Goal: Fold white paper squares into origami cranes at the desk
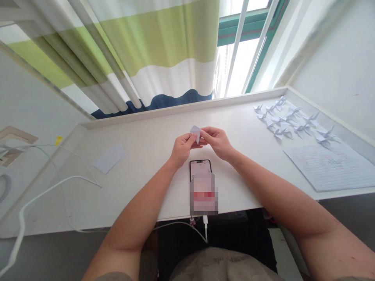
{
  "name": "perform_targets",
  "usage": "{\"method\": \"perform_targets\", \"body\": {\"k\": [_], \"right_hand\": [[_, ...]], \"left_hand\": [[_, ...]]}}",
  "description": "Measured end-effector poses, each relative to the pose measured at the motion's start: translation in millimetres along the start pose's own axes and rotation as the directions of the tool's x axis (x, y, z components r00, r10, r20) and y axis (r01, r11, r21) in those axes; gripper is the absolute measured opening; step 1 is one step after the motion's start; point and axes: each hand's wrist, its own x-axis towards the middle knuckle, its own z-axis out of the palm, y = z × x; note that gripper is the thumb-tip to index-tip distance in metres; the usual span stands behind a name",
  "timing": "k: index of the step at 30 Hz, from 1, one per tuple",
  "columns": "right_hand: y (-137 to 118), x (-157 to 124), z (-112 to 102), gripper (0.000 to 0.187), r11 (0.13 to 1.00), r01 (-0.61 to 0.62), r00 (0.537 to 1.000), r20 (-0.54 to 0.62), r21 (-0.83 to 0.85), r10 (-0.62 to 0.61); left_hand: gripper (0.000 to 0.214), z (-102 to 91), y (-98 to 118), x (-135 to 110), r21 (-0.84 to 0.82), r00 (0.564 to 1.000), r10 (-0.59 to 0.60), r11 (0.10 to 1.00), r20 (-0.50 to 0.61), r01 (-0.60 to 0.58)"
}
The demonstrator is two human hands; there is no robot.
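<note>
From here I see the left hand (pixel 182 149) and right hand (pixel 218 142) pinching a small folded paper (pixel 194 130) between nearly closed fingers, above the desk (pixel 152 148), just beyond the phone (pixel 200 168); I'd line up its edges and steady one side while pressing each crease

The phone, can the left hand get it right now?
Probably yes. The phone lies close to the left hand on the table, and nothing seems to stand between them. But that hand is pinching the folded paper, so it might need to let go first.
</note>
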Motion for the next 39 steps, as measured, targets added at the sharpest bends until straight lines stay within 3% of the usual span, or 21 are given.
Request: {"method": "perform_targets", "body": {"k": [7, 16, 23, 32, 39], "right_hand": [[-6, -1, -1, 0.058, 0.999, 0.028, 0.999, 0.041, -0.016, -0.027], [-5, -3, 0, 0.045, 0.990, 0.110, 0.994, -0.002, -0.084, -0.111], [-2, -1, -7, 0.034, 0.953, 0.190, 0.982, 0.030, -0.235, -0.188], [0, 4, -10, 0.040, 0.969, 0.066, 0.998, 0.020, -0.237, -0.063], [-3, 3, -9, 0.038, 0.977, 0.067, 0.998, -0.005, -0.204, -0.070]], "left_hand": [[0.052, -0.7, 2, -1, 0.009, 1.000, 0.003, 1.000, 0.016, -0.003], [0.053, -1.1, 1, -2, 0.027, 1.000, 0.018, 0.999, 0.014, -0.018], [0.053, -1.4, 3, -3, 0.031, 1.000, -0.010, 0.999, 0.029, 0.009], [0.057, -6.1, 6, -3, 0.094, 0.993, -0.062, 0.994, 0.101, 0.052], [0.054, -5.9, 9, -5, 0.112, 0.991, -0.057, 0.993, 0.123, 0.043]]}}
